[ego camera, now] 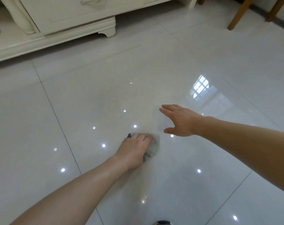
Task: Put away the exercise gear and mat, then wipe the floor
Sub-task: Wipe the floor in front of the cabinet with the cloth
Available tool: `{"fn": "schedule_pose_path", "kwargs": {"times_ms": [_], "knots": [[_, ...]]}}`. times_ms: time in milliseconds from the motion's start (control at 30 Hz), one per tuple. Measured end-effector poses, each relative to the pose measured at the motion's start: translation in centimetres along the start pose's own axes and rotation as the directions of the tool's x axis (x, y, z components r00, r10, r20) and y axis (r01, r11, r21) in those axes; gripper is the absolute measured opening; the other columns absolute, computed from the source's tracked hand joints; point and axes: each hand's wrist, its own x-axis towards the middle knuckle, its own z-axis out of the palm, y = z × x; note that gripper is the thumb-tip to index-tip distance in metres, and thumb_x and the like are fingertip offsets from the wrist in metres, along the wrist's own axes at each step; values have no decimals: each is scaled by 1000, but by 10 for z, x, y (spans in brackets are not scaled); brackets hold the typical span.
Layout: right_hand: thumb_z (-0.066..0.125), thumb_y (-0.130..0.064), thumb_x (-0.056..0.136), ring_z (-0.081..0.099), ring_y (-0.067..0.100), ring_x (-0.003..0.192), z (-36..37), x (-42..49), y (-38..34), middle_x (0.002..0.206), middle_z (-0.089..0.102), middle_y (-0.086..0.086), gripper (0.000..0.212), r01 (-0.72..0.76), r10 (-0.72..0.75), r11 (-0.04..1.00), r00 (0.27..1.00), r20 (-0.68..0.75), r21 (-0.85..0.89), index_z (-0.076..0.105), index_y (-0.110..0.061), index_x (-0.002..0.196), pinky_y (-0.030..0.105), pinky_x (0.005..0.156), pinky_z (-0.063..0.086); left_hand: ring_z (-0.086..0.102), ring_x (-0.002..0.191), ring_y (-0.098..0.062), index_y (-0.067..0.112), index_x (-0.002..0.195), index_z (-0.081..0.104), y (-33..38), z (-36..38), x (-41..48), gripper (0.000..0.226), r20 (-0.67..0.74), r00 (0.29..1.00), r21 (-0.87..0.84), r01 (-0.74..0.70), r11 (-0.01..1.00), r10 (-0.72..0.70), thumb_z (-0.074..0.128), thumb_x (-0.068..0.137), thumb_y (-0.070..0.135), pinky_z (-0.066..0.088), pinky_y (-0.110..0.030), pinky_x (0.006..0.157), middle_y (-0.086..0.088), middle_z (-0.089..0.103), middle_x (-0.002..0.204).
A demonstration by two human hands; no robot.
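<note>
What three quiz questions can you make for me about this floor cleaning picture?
1. True or false: the right hand holds the grey cloth.
2. Which thing stands at the top left? A: a cream cabinet. B: a fridge. C: a bed.
3. Fill the gap: the left hand presses the grey cloth on the shiny tiled ____.

Key:
1. False. The right hand is open and holds nothing.
2. A.
3. floor.
</note>
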Motion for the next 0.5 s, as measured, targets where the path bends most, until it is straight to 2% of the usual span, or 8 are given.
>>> {"fn": "schedule_pose_path", "kwargs": {"times_ms": [100,233,500], "knots": [[56,-54,89,10,17,148,-2,2,-12,162,9,-3,88,41,-41,999,999,5,0,9,-20,155,33,117,22,50,120,-27,23,136,45,-11,-8,-6,58,30,994,-85,106,991,-103,61,81,24,46,-36,90,0,51,130],[56,-56,89,14,18,147,-7,8,-26,162,11,-4,88,70,-71,997,997,20,19,11,-21,155,33,118,23,53,118,-24,28,139,44,-28,-19,-20,58,22,986,-147,167,975,-166,58,83,28,46,-35,89,2,53,128],[54,-55,91,32,19,139,-22,23,-59,153,33,-2,77,98,-97,995,994,52,-13,22,-22,153,32,112,30,62,106,-24,33,121,49,-61,-48,-39,48,-21,945,-203,316,927,-327,62,75,30,48,-34,82,4,60,119]]}}
